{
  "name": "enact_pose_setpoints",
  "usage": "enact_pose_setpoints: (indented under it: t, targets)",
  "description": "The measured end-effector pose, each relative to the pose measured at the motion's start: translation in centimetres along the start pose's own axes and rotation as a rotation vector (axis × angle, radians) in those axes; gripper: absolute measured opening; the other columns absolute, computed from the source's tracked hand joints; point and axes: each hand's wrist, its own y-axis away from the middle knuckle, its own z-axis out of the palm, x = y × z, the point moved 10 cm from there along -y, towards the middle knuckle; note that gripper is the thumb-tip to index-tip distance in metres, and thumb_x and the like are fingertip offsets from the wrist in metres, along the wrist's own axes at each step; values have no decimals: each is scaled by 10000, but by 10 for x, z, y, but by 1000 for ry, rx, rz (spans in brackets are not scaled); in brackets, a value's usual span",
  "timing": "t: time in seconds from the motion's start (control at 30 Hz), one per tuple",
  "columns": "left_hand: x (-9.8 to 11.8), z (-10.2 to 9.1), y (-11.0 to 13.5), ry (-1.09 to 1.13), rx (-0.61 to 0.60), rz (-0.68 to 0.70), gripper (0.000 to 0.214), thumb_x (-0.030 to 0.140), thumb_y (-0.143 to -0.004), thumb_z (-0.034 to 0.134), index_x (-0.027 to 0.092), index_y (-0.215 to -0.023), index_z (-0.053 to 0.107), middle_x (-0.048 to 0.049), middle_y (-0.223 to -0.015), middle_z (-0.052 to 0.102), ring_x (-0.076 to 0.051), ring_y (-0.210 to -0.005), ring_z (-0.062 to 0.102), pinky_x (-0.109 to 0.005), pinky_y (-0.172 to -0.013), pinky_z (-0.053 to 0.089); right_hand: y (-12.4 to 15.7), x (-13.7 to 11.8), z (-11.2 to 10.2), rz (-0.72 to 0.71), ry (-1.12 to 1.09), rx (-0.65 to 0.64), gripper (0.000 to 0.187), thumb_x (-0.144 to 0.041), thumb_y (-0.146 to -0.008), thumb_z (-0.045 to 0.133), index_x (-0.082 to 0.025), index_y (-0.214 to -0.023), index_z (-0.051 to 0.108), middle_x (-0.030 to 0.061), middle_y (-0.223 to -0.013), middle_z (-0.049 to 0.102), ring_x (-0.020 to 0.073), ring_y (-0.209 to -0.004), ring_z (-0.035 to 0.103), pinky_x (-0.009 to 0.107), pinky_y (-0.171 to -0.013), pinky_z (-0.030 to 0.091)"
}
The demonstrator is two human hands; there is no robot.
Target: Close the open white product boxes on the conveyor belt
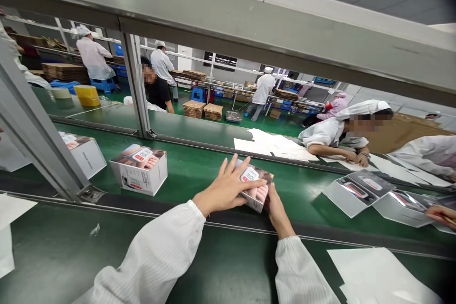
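A small printed carton (pixel 257 185), with a picture of a monitor and a hand on its top, is on the green conveyor belt in front of me. My left hand (pixel 231 185) lies over its left side and top, fingers spread and thumb across the printed face. Against the right side, my right hand (pixel 276 206) grips the same carton, its fingers partly hidden. To the left on the belt stands a matching closed carton (pixel 140 171), apart from my hands. Another white carton (pixel 87 154) sits behind the metal post.
Right along the belt are open boxes (pixel 359 190) with dark inserts and a co-worker's hand (pixel 441 213). White sheets (pixel 381 275) lie near right. A metal post (pixel 42 128) and overhead beam (pixel 228 14) frame the belt. Across it, a person (pixel 345 128) leans over papers.
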Motion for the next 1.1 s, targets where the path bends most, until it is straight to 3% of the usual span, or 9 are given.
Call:
enact_pose_setpoints:
  t: [0.1, 0.2, 0.4, 0.5, 0.63, 0.73, 1.0, 1.1]
  targets:
    - [3, -13, -4, -10, -18, 0, 799, 345, -772, 823, 506, -1436, 408, -59, -1504, 331, -410, -1381, 295, -622, -1088, 298, -3, -1, 15, -12, 18, 29, 662, -668, -860, 476, -194, -1307, 596, 103, -1052, 735, 276, -949, 709, 401, -796, 590]
    - [0, -15, -5, -29, 13, -39, 707, 407, -761, 825, 493, -1381, 496, -63, -1374, 429, -341, -1234, 411, -529, -1040, 383, -3, -9, 14, -98, 126, 132, 612, -593, -844, 540, -230, -1335, 583, 59, -975, 751, 264, -891, 715, 384, -771, 591]
    - [-12, -14, -2, -80, 18, -67, 567, 406, -811, 776, 479, -1332, 563, -85, -1381, 430, -371, -1203, 404, -564, -1011, 365, 6, -9, 23, -207, 330, 84, 464, -550, -849, 516, -199, -1047, 748, 70, -1088, 735, 285, -1086, 647, 391, -967, 485]
    - [-25, -16, 0, -63, -3, -75, 493, 409, -857, 727, 461, -1325, 579, -96, -1382, 449, -380, -1245, 387, -570, -1017, 363, 12, -3, 36, -211, 374, 23, 484, -565, -855, 505, -197, -1052, 749, 69, -1074, 736, 291, -1017, 659, 390, -871, 523]
    - [-42, -16, 4, -49, -74, -94, 475, 358, -900, 682, 425, -1355, 563, -101, -1421, 437, -369, -1305, 356, -558, -1041, 369, 18, -2, 48, -208, 418, -12, 560, -652, -860, 466, -190, -966, 765, 75, -867, 745, 276, -828, 676, 353, -677, 547]
    - [-49, -21, 7, -2, -98, -111, 475, 333, -894, 688, 421, -1346, 573, -82, -1462, 411, -369, -1334, 335, -560, -1052, 378, 22, -7, 52, -249, 445, -24, 583, -681, -868, 455, -194, -921, 770, 80, -846, 745, 274, -810, 683, 343, -659, 540]
    - [-73, -29, 21, 87, -114, -156, 502, 345, -837, 750, 429, -1310, 603, -60, -1451, 441, -353, -1338, 379, -543, -1078, 368, 24, -5, 49, -219, 391, -6, 603, -701, -860, 474, -194, -1028, 754, 97, -1029, 743, 254, -810, 705, 343, -671, 536]
    - [-81, -34, 26, 38, -107, -183, 544, 430, -806, 774, 414, -1321, 597, -70, -1465, 449, -403, -1393, 318, -648, -1108, 241, 24, -5, 47, -217, 367, 14, 610, -709, -845, 487, -184, -999, 755, 100, -1009, 746, 249, -788, 706, 342, -669, 538]
